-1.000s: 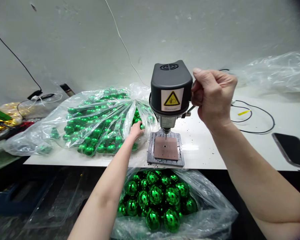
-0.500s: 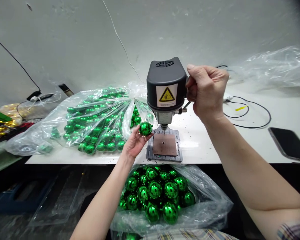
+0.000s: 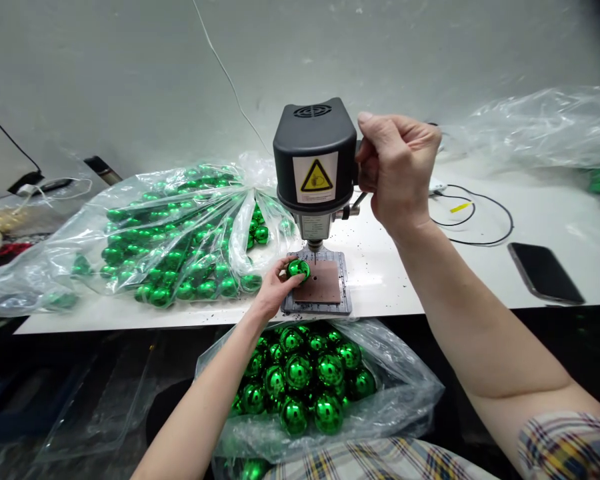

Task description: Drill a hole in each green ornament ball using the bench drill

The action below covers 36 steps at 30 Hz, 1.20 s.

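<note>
Pinching one green ball [image 3: 299, 269] between thumb and fingers, the left hand [image 3: 275, 288] holds it at the brown plate's [image 3: 325, 293] left side, beside the drill bit [image 3: 316, 254]. Right hand [image 3: 400, 170] curled around the lever [image 3: 361, 199]. Step judged: positioning. Next move likely calls for centring the ball beneath the bit, steadied, before lowering.

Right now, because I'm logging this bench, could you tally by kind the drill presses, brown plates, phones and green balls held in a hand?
Drill press: 1
Brown plate: 1
Phone: 1
Green ball in the left hand: 1
Total: 4
</note>
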Motion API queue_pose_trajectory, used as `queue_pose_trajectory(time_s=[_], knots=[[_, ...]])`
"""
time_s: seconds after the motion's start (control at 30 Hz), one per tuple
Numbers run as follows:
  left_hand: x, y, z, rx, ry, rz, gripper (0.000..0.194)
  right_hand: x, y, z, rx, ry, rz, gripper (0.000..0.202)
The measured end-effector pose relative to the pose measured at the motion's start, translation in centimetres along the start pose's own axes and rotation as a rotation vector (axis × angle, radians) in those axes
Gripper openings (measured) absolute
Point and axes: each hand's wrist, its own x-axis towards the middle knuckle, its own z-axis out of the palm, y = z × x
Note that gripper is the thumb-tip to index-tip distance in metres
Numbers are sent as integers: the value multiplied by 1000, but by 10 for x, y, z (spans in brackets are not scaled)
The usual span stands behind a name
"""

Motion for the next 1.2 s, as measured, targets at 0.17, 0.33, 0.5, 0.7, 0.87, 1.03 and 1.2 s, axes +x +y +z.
queue_pose_trajectory(time_s=[0.17, 0.33, 0.5, 0.7, 0.87, 1.03, 1.2], knots=[[9, -12, 6, 154, -39, 101, 67, 0, -3, 2, -30, 14, -11, 52], [14, -20, 17, 241, 15, 128, 62, -3, -13, 6, 39, 61, -19, 50], [10, -24, 27, 307, 104, 177, 57, -3, -15, 7, 53, 81, -16, 49], [12, -35, 35, 357, 107, 274, 56, -4, -17, 8, 89, 86, -2, 45], [14, -37, 39, 455, 141, 305, 53, -7, -18, 7, 104, 70, -29, 41], [11, -38, 47, 487, 208, 325, 49, -13, -18, 5, -2, 88, -81, 44], [8, -48, 48, 486, 301, 332, 51, -18, -18, 4, -10, 73, -150, 43]])
